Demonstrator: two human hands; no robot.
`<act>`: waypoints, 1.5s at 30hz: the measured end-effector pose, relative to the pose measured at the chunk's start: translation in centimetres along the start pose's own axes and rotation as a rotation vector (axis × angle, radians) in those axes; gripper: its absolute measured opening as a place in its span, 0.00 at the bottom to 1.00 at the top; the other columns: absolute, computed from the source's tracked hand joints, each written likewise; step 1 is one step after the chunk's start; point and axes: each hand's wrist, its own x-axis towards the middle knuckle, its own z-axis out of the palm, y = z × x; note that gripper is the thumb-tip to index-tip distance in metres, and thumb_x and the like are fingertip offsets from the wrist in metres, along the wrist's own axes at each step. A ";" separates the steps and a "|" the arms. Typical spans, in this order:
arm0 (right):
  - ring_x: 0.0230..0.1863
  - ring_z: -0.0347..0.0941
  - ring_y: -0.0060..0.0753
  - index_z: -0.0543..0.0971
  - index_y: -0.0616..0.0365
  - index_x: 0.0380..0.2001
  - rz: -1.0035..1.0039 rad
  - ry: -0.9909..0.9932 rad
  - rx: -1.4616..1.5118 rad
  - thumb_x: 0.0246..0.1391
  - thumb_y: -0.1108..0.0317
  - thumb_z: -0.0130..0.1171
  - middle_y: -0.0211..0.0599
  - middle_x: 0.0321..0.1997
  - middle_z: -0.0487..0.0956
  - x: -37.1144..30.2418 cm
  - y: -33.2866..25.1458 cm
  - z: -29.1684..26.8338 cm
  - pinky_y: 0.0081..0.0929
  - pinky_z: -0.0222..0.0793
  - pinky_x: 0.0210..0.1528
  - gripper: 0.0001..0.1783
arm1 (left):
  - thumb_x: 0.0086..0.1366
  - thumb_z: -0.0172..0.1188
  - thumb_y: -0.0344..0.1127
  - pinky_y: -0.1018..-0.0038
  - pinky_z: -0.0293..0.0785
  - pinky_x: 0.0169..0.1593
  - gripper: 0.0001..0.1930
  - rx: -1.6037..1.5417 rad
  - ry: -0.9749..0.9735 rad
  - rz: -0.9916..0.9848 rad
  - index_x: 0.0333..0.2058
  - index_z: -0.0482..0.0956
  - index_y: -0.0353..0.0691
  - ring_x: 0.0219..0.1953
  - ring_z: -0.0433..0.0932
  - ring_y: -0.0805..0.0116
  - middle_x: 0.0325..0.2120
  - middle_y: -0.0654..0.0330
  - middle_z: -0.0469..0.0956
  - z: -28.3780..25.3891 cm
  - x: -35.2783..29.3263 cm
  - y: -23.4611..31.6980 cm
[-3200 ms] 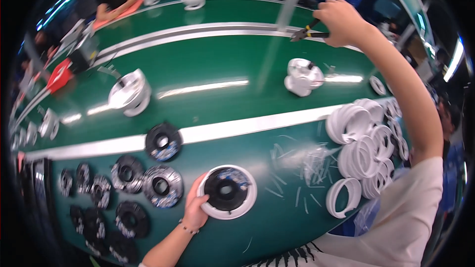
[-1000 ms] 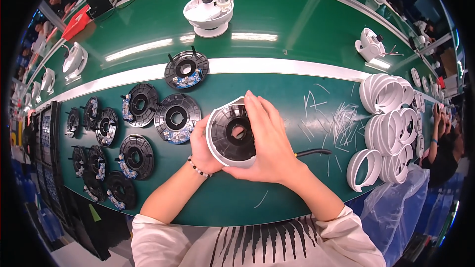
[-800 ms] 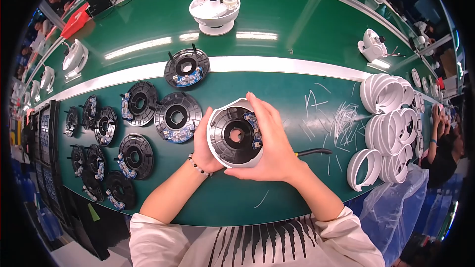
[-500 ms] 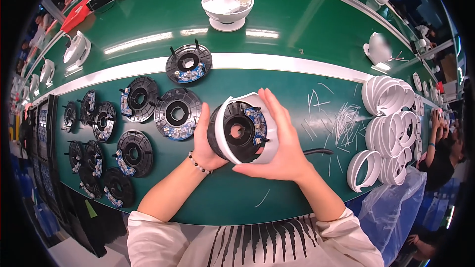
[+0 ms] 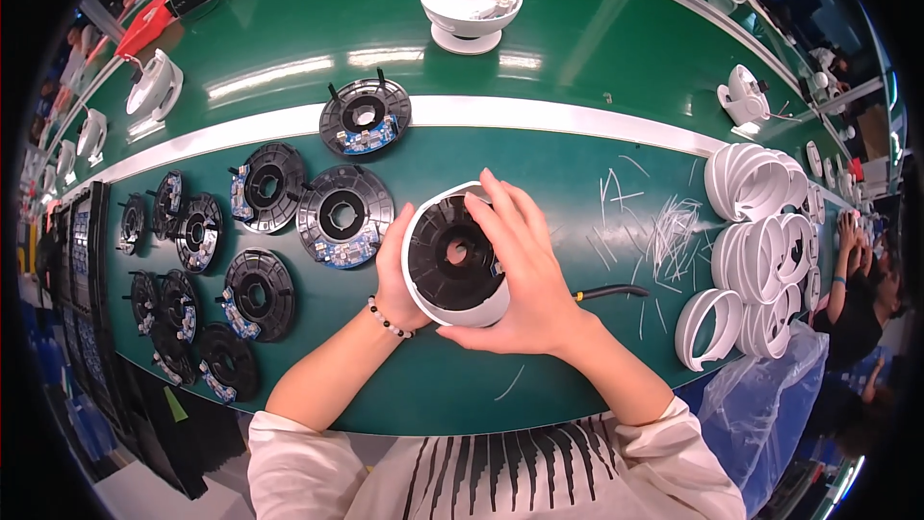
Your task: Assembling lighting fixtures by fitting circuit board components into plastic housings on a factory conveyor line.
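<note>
Between my two hands is a white plastic ring housing [image 5: 478, 313] with a black round disc [image 5: 435, 265] seated inside it. The disc has a hole in its middle. My left hand [image 5: 393, 274] cups the housing's left side, the thumb along its rim. From the right, my right hand [image 5: 534, 284] wraps round the wall, its fingers reaching over the top edge onto the disc and its thumb under the lower edge. The blue circuit board on the disc is hidden behind my right fingers.
Several black discs with blue boards [image 5: 260, 294] lie to the left. White rings [image 5: 707, 332] are stacked at the right, beside scattered thin white strips [image 5: 674, 236] and a black handle [image 5: 616, 291]. Beyond a white rail stands a white bowl-shaped base [image 5: 472, 10]. A clear plastic bag [image 5: 756, 414] hangs at the right edge.
The disc and housing have turned in my hands, and the blue board has gone out of sight. My right fingers have moved over the disc. The far white bases have shifted right.
</note>
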 end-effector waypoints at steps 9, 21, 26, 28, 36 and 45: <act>0.54 0.53 0.56 0.50 0.71 0.54 0.059 0.090 -0.034 0.14 0.54 0.72 0.55 0.56 0.56 0.5 0.4 0.8 0.42 0.54 0.53 0.62 | 0.51 0.28 0.73 0.65 0.64 0.51 0.44 0.127 0.094 0.040 0.51 0.59 0.37 0.49 0.66 0.61 0.48 0.54 0.64 0.2 0.2 0.0; 0.56 0.51 0.53 0.51 0.68 0.54 0.173 0.307 -0.017 0.18 0.48 0.69 0.54 0.57 0.55 -0.9 0.7 3.2 0.44 0.47 0.54 0.60 | 0.51 0.43 0.54 0.69 0.63 0.51 0.33 0.233 0.201 0.197 0.50 0.60 0.35 0.48 0.67 0.62 0.47 0.53 0.66 1.7 0.6 -0.8; 0.55 0.56 0.48 0.61 0.63 0.50 -0.058 0.360 0.145 0.25 0.60 0.69 0.46 0.54 0.63 -0.3 1.4 -0.5 0.43 0.49 0.56 0.45 | 0.53 0.42 0.57 0.60 0.65 0.49 0.29 -0.045 0.395 0.090 0.43 0.67 0.37 0.43 0.70 0.57 0.42 0.51 0.69 5.1 2.4 0.5; 0.51 0.63 0.42 0.68 0.60 0.44 -0.109 0.403 0.176 0.27 0.69 0.67 0.41 0.50 0.67 -0.9 2.0 -2.0 0.44 0.49 0.56 0.34 | 0.55 0.41 0.57 0.58 0.71 0.45 0.29 -0.015 0.311 -0.012 0.43 0.67 0.36 0.41 0.72 0.53 0.39 0.48 0.71 5.8 2.9 0.4; 0.40 0.71 0.37 0.74 0.60 0.32 -0.188 0.451 0.012 0.28 0.74 0.63 0.36 0.34 0.76 -3.2 3.9 -6.3 0.38 0.64 0.46 0.20 | 0.57 0.38 0.56 0.63 0.76 0.37 0.32 0.136 0.273 -0.256 0.46 0.62 0.29 0.39 0.74 0.55 0.39 0.48 0.71 6.5 5.6 -2.0; 0.61 0.41 0.59 0.60 0.61 0.51 0.251 0.021 -0.189 0.24 0.54 0.68 0.55 0.61 0.45 -10.2 3.8 -9.1 0.53 0.42 0.57 0.47 | 0.58 0.37 0.47 0.61 0.70 0.44 0.23 0.438 0.345 0.198 0.45 0.63 0.36 0.42 0.71 0.56 0.42 0.50 0.69 5.9 14.0 2.7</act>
